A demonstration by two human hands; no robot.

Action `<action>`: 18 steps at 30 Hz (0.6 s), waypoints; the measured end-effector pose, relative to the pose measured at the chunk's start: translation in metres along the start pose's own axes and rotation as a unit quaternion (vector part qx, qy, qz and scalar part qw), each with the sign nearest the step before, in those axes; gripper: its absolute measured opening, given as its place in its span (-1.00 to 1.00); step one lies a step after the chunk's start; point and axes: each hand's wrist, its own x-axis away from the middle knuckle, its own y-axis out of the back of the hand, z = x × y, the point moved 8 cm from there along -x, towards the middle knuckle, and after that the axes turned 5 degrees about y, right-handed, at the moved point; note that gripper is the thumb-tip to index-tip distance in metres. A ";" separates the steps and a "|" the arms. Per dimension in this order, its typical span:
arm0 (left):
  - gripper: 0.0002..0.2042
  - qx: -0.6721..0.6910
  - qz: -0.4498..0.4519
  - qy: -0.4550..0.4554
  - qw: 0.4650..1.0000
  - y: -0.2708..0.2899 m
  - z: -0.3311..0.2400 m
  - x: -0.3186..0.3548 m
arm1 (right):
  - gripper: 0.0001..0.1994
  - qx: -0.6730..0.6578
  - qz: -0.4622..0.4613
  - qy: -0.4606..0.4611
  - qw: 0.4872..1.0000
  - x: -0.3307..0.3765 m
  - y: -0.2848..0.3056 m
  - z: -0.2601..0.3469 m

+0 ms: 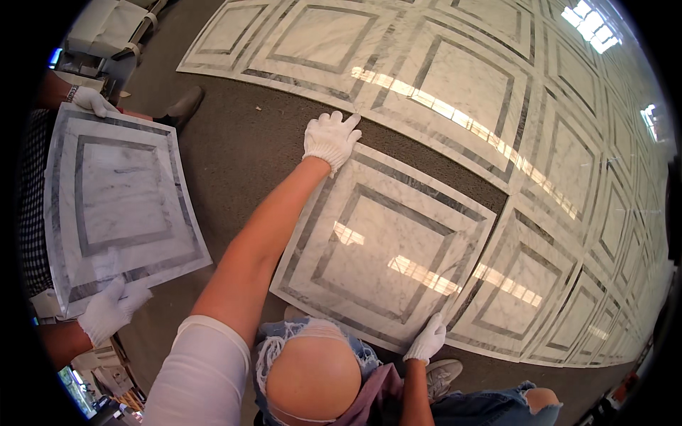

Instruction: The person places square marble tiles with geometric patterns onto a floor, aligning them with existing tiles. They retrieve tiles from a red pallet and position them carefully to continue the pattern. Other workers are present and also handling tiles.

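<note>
A square marble tile (387, 245), white with grey inlaid frames, lies in front of my bent knees. My left hand (332, 142), in a white knit glove, is at its far left corner with fingers spread, the fingertips reaching to the edge of the laid tiles (312, 39). At the near right corner, my gloved right hand (428, 339) grips the tile's edge; the fingers underneath are hidden. A dark strip of bare floor (433, 160) separates this tile from the far row, and a narrow slit runs along its right side.
Matching glossy tiles cover the floor ahead and to the right (522, 284). At left, a co-worker in white gloves holds another framed marble tile (124, 188) tilted by two edges. A pale padded seat (106, 27) stands at the upper left. My shoe (444, 374) is beside my right hand.
</note>
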 end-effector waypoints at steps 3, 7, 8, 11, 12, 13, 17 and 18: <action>-0.65 -0.047 0.049 -0.024 0.997 -0.004 -0.003 -0.006 | -0.58 0.015 -0.006 -0.003 1.000 0.002 0.002 0.004; -0.68 -0.073 0.113 -0.006 0.991 -0.002 -0.005 -0.013 | -0.55 -0.005 0.009 0.004 1.000 0.000 0.001 0.006; -0.68 -0.041 0.114 0.020 0.992 -0.004 -0.001 -0.012 | -0.55 0.000 0.012 -0.001 1.000 0.000 0.003 0.005; -0.67 0.035 0.064 0.107 0.992 -0.003 0.025 0.000 | -0.56 -0.002 0.021 -0.004 1.000 0.003 0.001 0.009; -0.66 0.047 0.039 0.127 0.990 -0.006 0.037 0.009 | -0.56 -0.004 0.015 0.001 1.000 0.006 0.001 0.014; -0.66 0.062 0.016 0.143 0.988 -0.004 0.046 0.019 | -0.56 -0.007 0.006 0.003 1.000 0.007 0.002 0.017; -0.65 0.134 0.037 0.249 0.958 0.003 0.051 0.104 | -0.57 0.022 0.007 -0.038 0.999 -0.003 0.007 0.002; -0.63 0.152 0.072 0.292 0.941 -0.001 0.062 0.136 | -0.56 0.023 0.005 -0.031 0.999 -0.002 0.007 0.005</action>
